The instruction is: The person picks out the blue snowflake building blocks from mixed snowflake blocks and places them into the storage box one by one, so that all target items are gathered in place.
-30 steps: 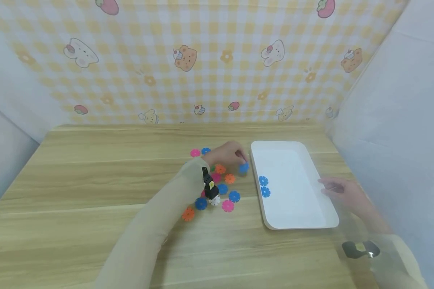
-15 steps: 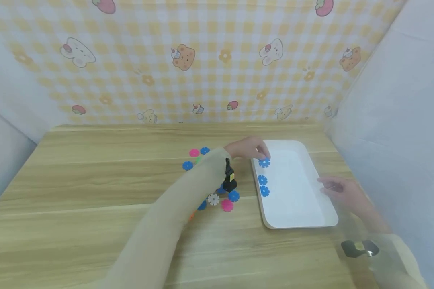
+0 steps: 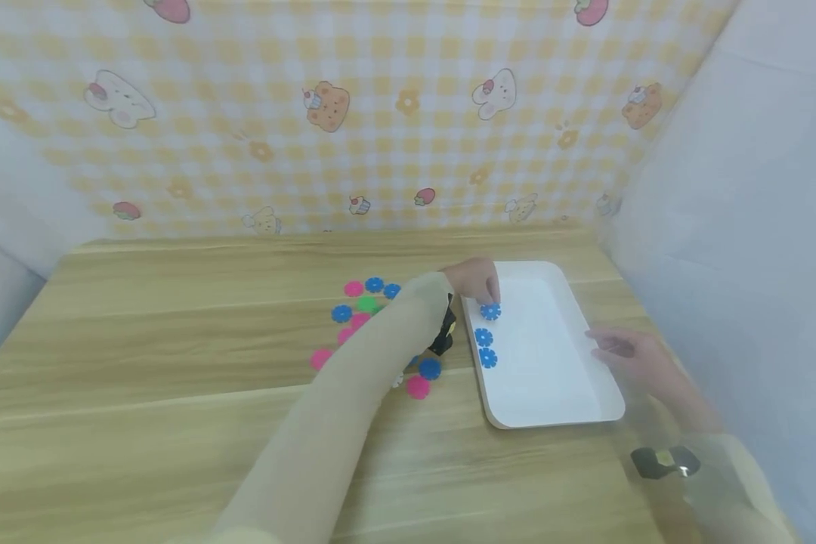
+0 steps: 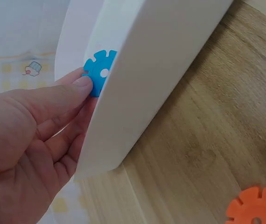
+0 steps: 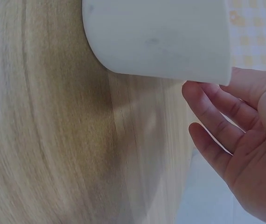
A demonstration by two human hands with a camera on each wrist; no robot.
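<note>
In the head view my left hand (image 3: 474,279) is over the left side of a white tray (image 3: 551,355). Thumb and finger pinch a blue snowflake building disc (image 3: 491,311); in the left wrist view this notched disc (image 4: 98,72) sits just inside the tray wall (image 4: 137,88), partly hidden by it. Two more blue discs (image 3: 487,357) lie in the tray along the same side. At the tray's right edge my right hand (image 3: 629,355) grips the rim. The right wrist view has its thumb behind the tray wall (image 5: 161,42) and fingers outside.
Left of the tray, loose discs in pink, blue, green and white (image 3: 418,387) lie on the wooden table (image 3: 177,423), partly covered by my left forearm. An orange disc (image 4: 256,207) shows in the left wrist view. A checked cloth (image 3: 408,151) hangs behind the table.
My left hand has carried the blue disc from beside the pile rightward over the tray's left wall and down inside. My right hand stays at the rim. The head view has shifted slightly.
</note>
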